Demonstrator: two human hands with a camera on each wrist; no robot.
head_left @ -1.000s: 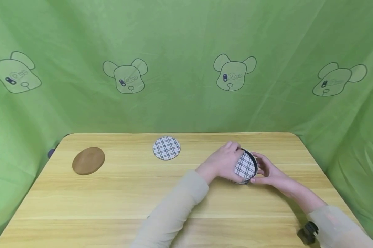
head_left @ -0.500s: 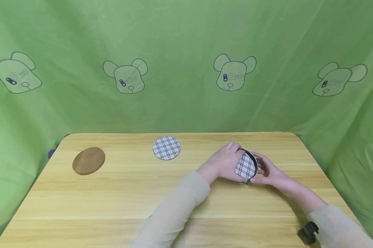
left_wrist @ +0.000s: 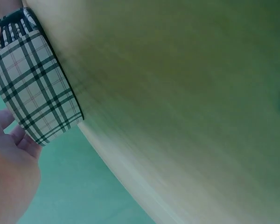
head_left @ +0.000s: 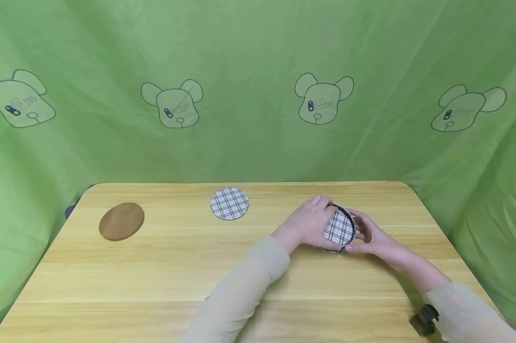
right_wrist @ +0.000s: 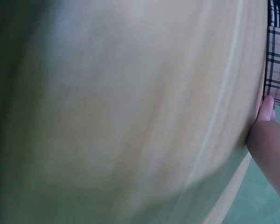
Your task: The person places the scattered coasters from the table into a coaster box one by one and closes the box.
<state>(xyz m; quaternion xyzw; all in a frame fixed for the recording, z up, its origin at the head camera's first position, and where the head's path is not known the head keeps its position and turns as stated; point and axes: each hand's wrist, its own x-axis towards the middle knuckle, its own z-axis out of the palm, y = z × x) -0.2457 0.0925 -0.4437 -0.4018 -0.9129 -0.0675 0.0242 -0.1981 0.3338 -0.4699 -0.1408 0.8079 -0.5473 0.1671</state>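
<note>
A plaid coaster holder [head_left: 339,228] stands on the right half of the table, with a round plaid face and a dark rim in the head view. Dark and light edges of coasters [left_wrist: 16,29] show in its opening in the left wrist view, beside its checked wall. My left hand [head_left: 311,221] grips the holder from the left, covering part of its face. From the right, my right hand [head_left: 375,242] holds its side, with the thumb at the near lower edge and the fingers behind the rim.
A round plaid coaster [head_left: 230,203] lies near the back middle of the wooden table [head_left: 155,276]. Farther left is a brown round disc [head_left: 122,221]. Green cloth [head_left: 249,143] hangs behind the table. A black device [head_left: 426,319] sits at the right sleeve.
The head view has shifted very slightly. Both hands keep their places on the coaster holder, and the other discs have not moved on the table.
</note>
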